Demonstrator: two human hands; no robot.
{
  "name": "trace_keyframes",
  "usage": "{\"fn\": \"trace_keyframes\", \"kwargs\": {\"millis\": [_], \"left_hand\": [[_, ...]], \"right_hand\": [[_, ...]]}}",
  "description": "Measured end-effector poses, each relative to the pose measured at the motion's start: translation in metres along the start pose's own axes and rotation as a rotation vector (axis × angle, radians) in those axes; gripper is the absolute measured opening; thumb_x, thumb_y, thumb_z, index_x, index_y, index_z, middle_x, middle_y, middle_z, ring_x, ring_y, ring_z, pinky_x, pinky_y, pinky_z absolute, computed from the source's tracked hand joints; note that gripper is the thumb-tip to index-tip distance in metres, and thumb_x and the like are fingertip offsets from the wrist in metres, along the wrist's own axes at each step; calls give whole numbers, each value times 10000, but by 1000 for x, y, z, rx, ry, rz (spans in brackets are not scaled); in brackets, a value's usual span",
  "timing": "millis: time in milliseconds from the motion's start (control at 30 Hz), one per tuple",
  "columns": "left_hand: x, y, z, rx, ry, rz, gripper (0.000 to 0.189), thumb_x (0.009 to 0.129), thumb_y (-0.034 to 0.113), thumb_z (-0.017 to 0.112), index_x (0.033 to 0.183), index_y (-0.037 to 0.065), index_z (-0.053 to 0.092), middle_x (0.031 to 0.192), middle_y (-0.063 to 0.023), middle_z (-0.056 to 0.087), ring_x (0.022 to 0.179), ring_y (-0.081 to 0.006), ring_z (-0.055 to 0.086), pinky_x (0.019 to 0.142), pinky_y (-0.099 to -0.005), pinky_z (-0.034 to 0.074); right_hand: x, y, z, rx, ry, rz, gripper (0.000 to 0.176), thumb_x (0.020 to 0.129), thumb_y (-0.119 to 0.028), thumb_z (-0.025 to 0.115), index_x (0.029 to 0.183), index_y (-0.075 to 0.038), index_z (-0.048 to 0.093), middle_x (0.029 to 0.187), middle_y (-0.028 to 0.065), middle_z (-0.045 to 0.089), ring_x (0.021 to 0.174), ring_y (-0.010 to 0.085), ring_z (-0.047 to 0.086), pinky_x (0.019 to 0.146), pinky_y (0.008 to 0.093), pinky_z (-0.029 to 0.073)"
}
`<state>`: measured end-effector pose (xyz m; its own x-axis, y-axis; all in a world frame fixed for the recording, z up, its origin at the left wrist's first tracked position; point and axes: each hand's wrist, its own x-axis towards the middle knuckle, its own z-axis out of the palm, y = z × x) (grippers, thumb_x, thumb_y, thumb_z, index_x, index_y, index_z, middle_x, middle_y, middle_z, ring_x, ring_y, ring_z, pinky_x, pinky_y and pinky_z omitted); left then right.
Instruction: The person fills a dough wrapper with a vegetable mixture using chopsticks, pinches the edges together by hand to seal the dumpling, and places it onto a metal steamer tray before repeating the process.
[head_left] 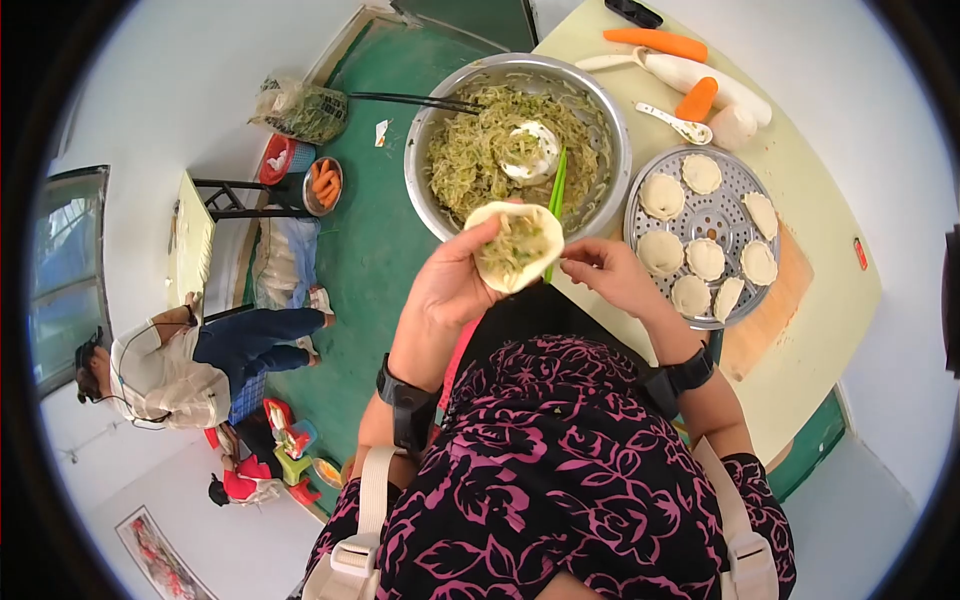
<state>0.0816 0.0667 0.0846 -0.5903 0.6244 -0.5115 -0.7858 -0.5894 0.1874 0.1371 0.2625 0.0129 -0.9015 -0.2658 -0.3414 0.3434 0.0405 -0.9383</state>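
Note:
My left hand (455,275) holds a round dough wrapper (495,268) with shredded green filling (518,245) heaped in its middle. Close to the wrapper's right edge is my right hand (610,275), its fingers curled and thumb near the forefinger; whether anything is between them is hidden. Bright green chopsticks (558,185) lie over the near rim of a large metal bowl (418,150), partly behind the wrapper. Shredded filling (460,150) fills that bowl, with a small white dish (540,150) sitting in it.
Right of the bowl, a perforated steamer tray (735,205) carries several dumplings (662,196). Behind it lie a white spoon (675,122), carrots (660,42) and a white radish (700,80). Dark chopsticks (415,100) overhang the bowl's left rim. Two people (170,365) are at the left.

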Motion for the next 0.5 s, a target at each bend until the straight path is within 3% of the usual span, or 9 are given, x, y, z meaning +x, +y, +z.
{"fn": "trace_keyframes", "kwargs": {"millis": [133,233,333,500], "left_hand": [[-6,10,-9,-30,18,73,329,844,113,481,1156,24,423,1141,-155,498,1043,-294,507,852,-455,455],[-8,10,-14,-26,29,71,316,839,97,485,1143,24,438,1136,-154,502,1039,-292,510,836,-451,464],[-2,1,-9,-19,8,26,326,834,93,493,1147,25,434,1140,-152,500,1038,-288,512,830,-451,467],[0,-9,0,-11,44,-27,318,824,57,490,1134,19,430,1095,-145,513,1021,-271,521,866,-421,452]], "right_hand": [[-8,16,-3,-272,81,9,184,775,-122,586,912,-1,605,730,57,610,683,105,561,630,239,444],[-8,10,1,-17,362,-98,211,742,-104,622,938,-28,606,751,51,587,674,112,546,618,239,435],[-6,-25,0,-66,240,-437,272,716,-95,647,977,-36,596,801,35,553,717,112,517,613,230,412],[0,-33,4,62,85,-432,331,709,-93,652,1030,-49,580,850,21,533,791,104,483,639,219,378]]}}
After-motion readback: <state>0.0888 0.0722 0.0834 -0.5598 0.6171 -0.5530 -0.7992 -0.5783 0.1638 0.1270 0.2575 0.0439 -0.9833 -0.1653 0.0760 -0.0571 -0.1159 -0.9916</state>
